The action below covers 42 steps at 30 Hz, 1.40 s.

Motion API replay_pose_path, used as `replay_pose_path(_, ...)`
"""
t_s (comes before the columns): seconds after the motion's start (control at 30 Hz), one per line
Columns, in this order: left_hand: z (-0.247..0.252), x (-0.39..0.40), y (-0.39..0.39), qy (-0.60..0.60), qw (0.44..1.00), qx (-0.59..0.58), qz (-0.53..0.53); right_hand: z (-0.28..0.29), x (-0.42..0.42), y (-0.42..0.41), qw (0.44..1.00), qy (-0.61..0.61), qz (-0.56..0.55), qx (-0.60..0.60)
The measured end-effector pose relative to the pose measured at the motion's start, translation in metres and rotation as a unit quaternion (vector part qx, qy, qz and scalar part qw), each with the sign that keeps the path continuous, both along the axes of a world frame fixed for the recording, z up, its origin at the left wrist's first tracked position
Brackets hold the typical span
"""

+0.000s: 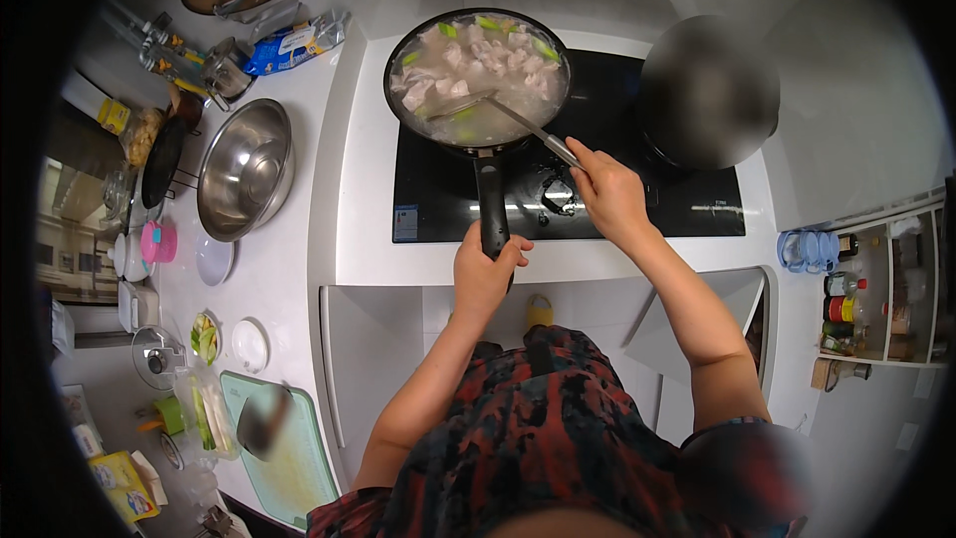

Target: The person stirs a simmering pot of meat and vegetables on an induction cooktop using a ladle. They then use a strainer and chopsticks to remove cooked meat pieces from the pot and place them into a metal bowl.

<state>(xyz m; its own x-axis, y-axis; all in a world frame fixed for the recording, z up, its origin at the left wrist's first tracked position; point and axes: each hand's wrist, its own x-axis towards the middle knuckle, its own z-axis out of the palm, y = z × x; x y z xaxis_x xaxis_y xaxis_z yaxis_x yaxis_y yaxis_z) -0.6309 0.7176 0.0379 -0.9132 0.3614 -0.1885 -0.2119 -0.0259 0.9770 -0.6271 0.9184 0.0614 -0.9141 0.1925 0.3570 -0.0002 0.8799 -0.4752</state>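
Observation:
A black frying pan (493,148) stands at the back left of the black glass cooktop (597,202), partly over its edge. Pale meat pieces (489,52) and cut green vegetable pieces (545,49) lie in cloudy liquid inside it. My left hand (487,269) is closed around the pan's black handle (490,198). My right hand (611,187) holds a metal spatula or ladle (529,127) by its handle. The tool's head is partly under the liquid at the front left of the pan.
A dark, blurred round pot or pan (709,93) stands on the right of the cooktop. Left are a steel bowl (246,172), a pale dish (215,258), a green cutting board (287,456) and a plate of cut vegetables (204,338). Bottles (844,308) fill a rack at right.

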Motion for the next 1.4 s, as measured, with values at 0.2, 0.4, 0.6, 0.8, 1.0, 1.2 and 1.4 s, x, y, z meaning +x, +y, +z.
replay_pose_path(0.2,-0.001,0.000,-0.001,-0.001,1.000,-0.004,-0.001,0.043,0.021,0.006,0.995,-0.028,-0.016,-0.091)
replay_pose_path(0.4,-0.001,0.001,-0.003,0.000,1.000,0.002,0.008,0.061,-0.002,0.016,0.988,0.019,-0.032,-0.151)
replay_pose_path(0.6,-0.001,0.000,-0.001,-0.017,1.000,0.004,-0.010,0.028,-0.040,0.013,0.989,0.039,-0.055,-0.131)
replay_pose_path(0.8,-0.017,0.005,-0.016,-0.208,0.940,0.265,0.060,0.031,-0.020,0.002,0.993,-0.037,-0.045,-0.100)
replay_pose_path(1.0,-0.118,0.009,0.033,0.267,0.938,-0.222,-0.012,0.039,-0.007,0.017,0.983,0.008,-0.035,-0.179)
replay_pose_path(1.2,-0.104,-0.029,0.101,0.435,0.807,-0.400,0.009,0.055,-0.004,0.020,0.971,0.026,-0.080,-0.223)
replay_pose_path(1.4,-0.134,-0.039,0.126,0.462,0.762,-0.452,0.029,0.059,-0.007,0.030,0.957,0.000,-0.076,-0.281)
